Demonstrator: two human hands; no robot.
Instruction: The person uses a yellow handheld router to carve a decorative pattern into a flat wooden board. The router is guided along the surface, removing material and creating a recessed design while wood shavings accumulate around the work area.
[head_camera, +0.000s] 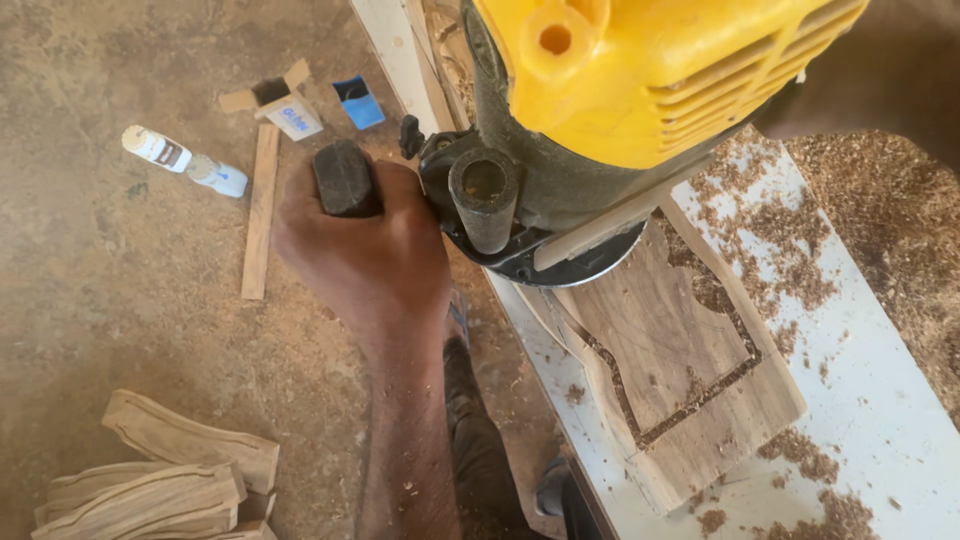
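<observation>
Head view looks down on the left hand (365, 245), which is closed tight around a dark handle (343, 178). That handle sticks out from the side of a big yellow power tool (640, 75). The other hand cannot be seen, so I cannot tell what it does.

Just beside the hand, a short dark tube (484, 198) pokes out from the tool's grey middle part. The tool's round black base (560, 262) sits flat on a brown wood board (690, 390).

A thin groove (700, 395) is cut into the board. It bends at a corner and has wood chips inside it. The board lies on a long white bench (880, 400). Brown sawdust (780, 260) is scattered over the bench and lies thick past its far edge.

Below the arm, part of a dark trouser leg (480, 450) shows.

Farther out, on the dusty floor (120, 290), a thin wood strip (258, 215) lies near the hand. Past it sit a small white bottle (185, 162), an open little cardboard box (278, 105) and a small blue box (358, 102). Near the bottom left corner is a pile of curved, carved wood pieces (165, 480), well apart from the hand.
</observation>
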